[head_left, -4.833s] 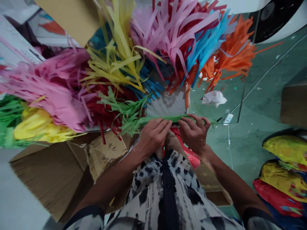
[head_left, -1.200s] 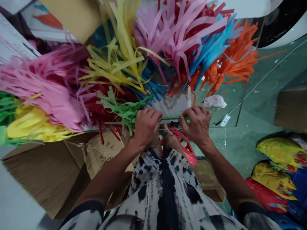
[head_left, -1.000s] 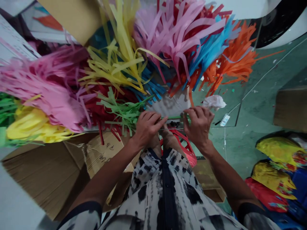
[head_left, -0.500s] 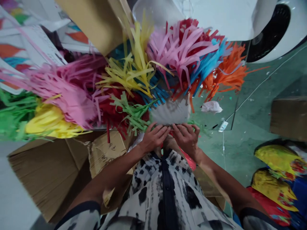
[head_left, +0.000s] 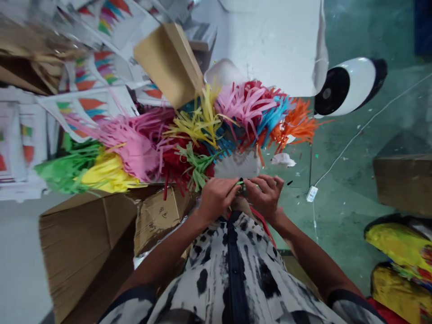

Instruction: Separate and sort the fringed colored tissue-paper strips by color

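Observation:
My left hand [head_left: 218, 198] is closed in a pinch at the near edge of the table, in front of my shirt. Close beside it on the right, my right hand [head_left: 265, 194] is pinched too. A bit of thin green strip [head_left: 240, 182] spans the small gap between the fingertips, mostly hidden by them. Just beyond lies a greyish-white worn patch [head_left: 236, 164] of table surface. Around it are bunches of cut paper-like fringe: pale green [head_left: 196, 165], yellow [head_left: 199, 117], pink [head_left: 245, 108], blue [head_left: 273, 118] and orange [head_left: 300, 123].
More fringe bunches, pink [head_left: 143, 150], bright yellow [head_left: 110, 173] and green [head_left: 69, 168], lie to the left. A cardboard box [head_left: 81, 243] stands below them. A black-and-white swivel seat [head_left: 351, 87], a white cable [head_left: 354, 137] and yellow bags [head_left: 398, 243] are on the right.
My fingers have gone from lying along the table edge to pinching, and the green strip now shows between them. The view takes in more of the far side.

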A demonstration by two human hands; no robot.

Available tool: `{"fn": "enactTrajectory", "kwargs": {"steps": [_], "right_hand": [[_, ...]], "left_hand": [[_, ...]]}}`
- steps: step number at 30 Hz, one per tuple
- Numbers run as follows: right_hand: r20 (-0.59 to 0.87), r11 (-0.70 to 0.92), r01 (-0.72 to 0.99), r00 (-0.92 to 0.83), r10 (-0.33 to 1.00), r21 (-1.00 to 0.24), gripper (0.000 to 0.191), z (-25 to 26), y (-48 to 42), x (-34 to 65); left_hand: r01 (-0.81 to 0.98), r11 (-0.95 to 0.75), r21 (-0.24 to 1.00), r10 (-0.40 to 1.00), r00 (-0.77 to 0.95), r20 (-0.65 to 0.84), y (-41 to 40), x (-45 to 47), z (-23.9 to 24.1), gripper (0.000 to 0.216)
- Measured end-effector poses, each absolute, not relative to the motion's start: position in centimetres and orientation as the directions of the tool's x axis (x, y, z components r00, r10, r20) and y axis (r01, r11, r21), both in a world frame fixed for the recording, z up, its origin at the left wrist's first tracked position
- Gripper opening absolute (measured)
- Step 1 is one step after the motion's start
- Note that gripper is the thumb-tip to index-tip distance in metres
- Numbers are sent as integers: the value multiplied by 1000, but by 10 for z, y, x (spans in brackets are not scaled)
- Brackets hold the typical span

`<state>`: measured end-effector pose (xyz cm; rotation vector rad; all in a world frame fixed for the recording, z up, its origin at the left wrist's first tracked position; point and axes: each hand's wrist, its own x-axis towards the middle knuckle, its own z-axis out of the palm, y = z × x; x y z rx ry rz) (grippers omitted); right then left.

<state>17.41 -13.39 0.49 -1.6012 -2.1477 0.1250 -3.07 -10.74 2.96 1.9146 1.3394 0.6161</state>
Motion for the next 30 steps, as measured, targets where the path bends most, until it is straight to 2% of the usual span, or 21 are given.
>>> {"fn": "enactTrajectory", "kwargs": {"steps": [2,4,6,9,13,16,18,20,22,24,26,30], "right_hand": [[362,330,873,-196,911,-358,22,26,-126,178],[436,359,865,-188,880,-351,23,48,-120,182],[517,399,857,-191,834,-327,24,69,-115,185],[607,445,842,-188,772,-304,24,94,-114,192],[648,457,860,-216,730,-229,23,115,-118,204],[650,444,864,-198,733,-238,17,128,-119,209],[634,433,838,-142,761,-333,13,138,-119,208],[566,400,750,-40,823,-527,11,148,-117,204],[422,303,571,84,903,-763,13,157,-115,199],[269,195,369,161,950,-909,16,165,-111,195],[205,156,267,167,964,-951,16,172,-106,193],[171,144,242,97,980,-960,16,178,-99,194]], "left_hand": [[426,34,904,952,263,-159,-98,-29,57,34],[204,311,928,879,310,-362,-89,-27,82,42],[43,541,840,758,408,-509,-82,-26,101,48],[-100,692,715,666,468,-580,-77,-21,121,49],[-150,742,653,617,532,-580,-78,-11,137,45],[-147,692,707,655,540,-528,-82,-3,146,40],[-148,593,791,732,507,-455,-83,2,151,37],[-141,470,872,811,459,-363,-83,9,157,33],[-145,351,925,873,409,-267,-82,16,163,31],[-172,297,939,898,385,-213,-81,22,166,30],[-220,322,921,895,387,-220,-80,26,164,30],[-307,425,851,872,391,-295,-74,24,154,29]]}}
